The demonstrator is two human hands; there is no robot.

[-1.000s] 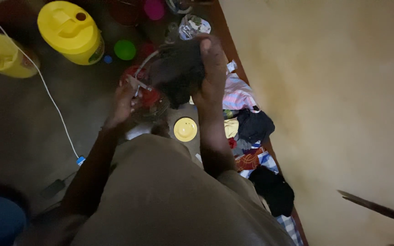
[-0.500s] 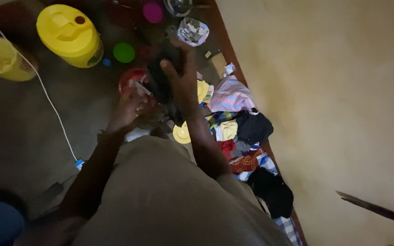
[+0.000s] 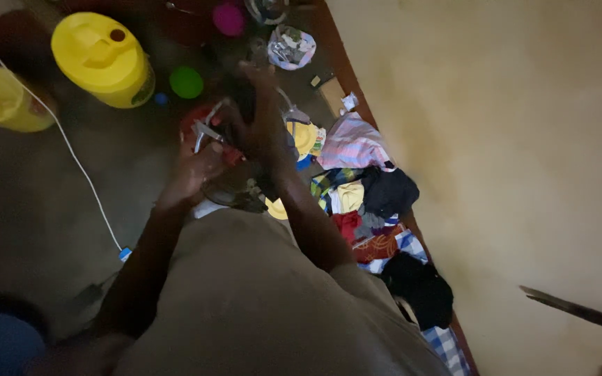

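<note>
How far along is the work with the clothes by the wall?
Done: nothing clearly; the clothes lie in a loose, unfolded pile along the wall. In hand: the right hand lifts a dark cloth, and the left hand is close below it, its grip blurred. Left: the whole pile looks unsorted.

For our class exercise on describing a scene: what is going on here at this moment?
A person stands over a dim floor, both hands raised in front. The left hand grips something red and grey, too blurred to identify. The right hand holds a dark item against it. Two yellow jugs stand to the left. A pile of clothes lies along the wall.
</note>
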